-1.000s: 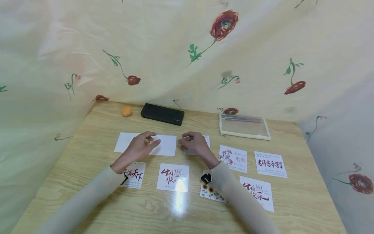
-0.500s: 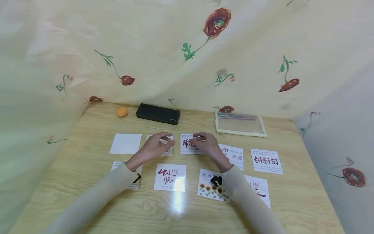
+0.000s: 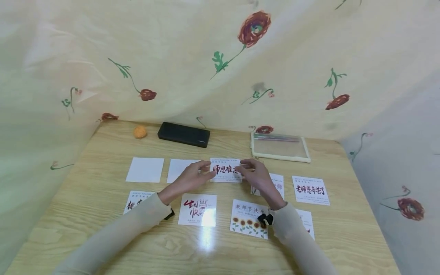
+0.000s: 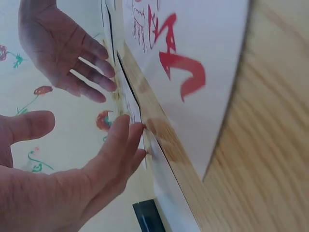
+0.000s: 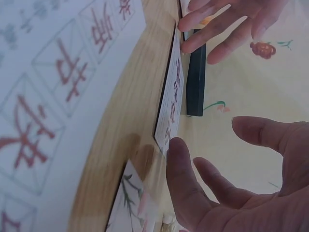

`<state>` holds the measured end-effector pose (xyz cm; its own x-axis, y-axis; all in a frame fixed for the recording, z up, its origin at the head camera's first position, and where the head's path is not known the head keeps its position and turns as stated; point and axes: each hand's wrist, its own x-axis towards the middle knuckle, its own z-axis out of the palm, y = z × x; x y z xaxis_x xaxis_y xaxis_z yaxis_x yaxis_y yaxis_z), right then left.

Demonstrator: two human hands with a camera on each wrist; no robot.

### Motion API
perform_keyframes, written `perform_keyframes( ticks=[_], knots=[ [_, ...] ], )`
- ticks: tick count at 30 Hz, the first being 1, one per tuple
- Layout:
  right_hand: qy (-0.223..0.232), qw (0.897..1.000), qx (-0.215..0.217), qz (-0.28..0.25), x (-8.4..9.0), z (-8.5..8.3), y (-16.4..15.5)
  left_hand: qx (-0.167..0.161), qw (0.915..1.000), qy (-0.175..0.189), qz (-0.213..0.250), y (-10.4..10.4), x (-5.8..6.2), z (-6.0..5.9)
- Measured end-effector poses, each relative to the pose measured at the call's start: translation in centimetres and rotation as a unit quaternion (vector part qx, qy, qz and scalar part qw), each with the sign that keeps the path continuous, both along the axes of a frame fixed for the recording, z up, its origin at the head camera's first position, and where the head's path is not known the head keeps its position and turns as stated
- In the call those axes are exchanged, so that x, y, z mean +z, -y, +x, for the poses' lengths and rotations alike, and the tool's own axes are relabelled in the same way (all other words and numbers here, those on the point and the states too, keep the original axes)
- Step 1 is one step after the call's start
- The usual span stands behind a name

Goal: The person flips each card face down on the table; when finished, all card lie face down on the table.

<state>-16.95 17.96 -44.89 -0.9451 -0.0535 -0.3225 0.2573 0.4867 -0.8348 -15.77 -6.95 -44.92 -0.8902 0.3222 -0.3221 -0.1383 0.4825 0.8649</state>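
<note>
A white card with red brush lettering [image 3: 225, 176] lies on the table between my two hands. My left hand [image 3: 192, 176] is at its left edge, overlapping a blank white card [image 3: 176, 169]. At its right edge, my right hand [image 3: 258, 178] reaches over part of a flower-printed card [image 3: 277, 183]. In both wrist views the fingers are spread and the thumbs stand apart, with nothing held. From the left wrist, the left fingertips [image 4: 126, 121] show close to the tabletop. From the right wrist, the right fingertips [image 5: 178, 145] are right by the lettered card's near corner.
Another blank card [image 3: 145, 170] lies at far left. Nearer are a birthday card [image 3: 192, 218], a sunflower card [image 3: 245, 214] and several others. Behind stand an orange ball [image 3: 139, 132], a black case [image 3: 183, 134] and a clear zip pouch [image 3: 280, 149] holding pens.
Both hands have moved rightward, from around the second blank card to the two sides of the red-lettered card. The cards keep their places as the head view shifts slightly.
</note>
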Motion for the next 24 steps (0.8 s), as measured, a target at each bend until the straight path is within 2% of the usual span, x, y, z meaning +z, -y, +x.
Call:
perform_keyframes(
  ticks=[5, 10, 15, 24],
  knots=[
    [-0.001, 1.0, -0.004, -0.007, 0.0, 0.6, -0.7, 0.011, 0.9998, 0.008, 0.016, -0.5, 0.3, 0.2],
    [0.016, 1.0, -0.009, -0.025, 0.2, 1.1, -0.8, 0.017, 0.9987, 0.026, 0.042, -0.6, 0.4, 0.3],
    [0.037, 0.999, -0.017, -0.035, 0.3, 1.6, -0.7, 0.026, 0.9977, 0.039, 0.049, -0.9, 0.4, 0.4],
    [0.052, 0.994, -0.054, -0.079, 0.0, 1.9, 0.0, 0.031, 0.9965, 0.046, 0.062, -0.9, 0.2, 0.5]
  ],
)
